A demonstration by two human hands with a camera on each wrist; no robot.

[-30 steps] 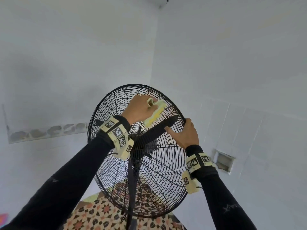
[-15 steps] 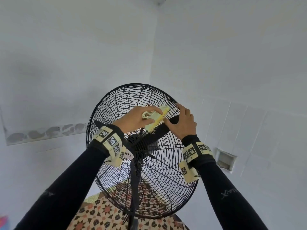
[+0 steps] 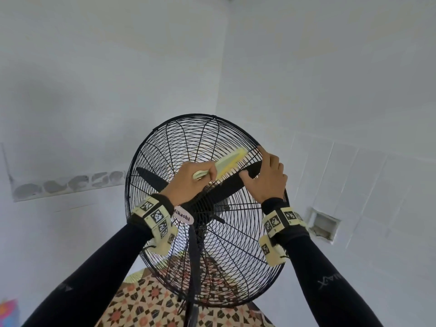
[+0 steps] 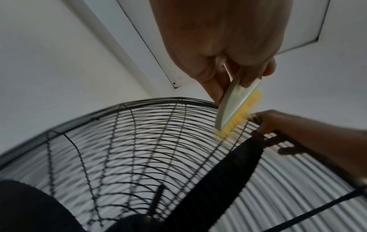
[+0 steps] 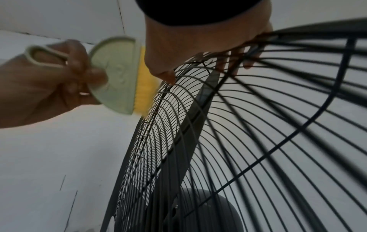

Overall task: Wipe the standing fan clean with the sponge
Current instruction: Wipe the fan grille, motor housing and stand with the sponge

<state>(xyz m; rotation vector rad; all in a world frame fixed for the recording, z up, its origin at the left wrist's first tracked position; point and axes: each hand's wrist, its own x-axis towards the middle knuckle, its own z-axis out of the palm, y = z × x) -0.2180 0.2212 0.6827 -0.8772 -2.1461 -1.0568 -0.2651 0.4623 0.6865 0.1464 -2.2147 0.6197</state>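
Head view: left hand (image 3: 188,182) grips sponge (image 3: 230,161) on fan (image 3: 212,232) grille; right hand (image 3: 269,178) clutches rim.

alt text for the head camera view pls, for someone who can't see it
The left hand grips a pale green, yellow-edged sponge against the upper wires of a black standing fan, while the right hand holds the grille's right rim. White walls behind.

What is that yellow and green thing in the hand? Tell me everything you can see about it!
The sponge looks more like a small scrubber: a pale green, half-round plastic back with a looped handle and a fuzzy yellow edge. The left hand grips its handle. It is tilted, with the yellow edge against the black wire fan guard near the top rim, close beside the right hand, which holds the guard.
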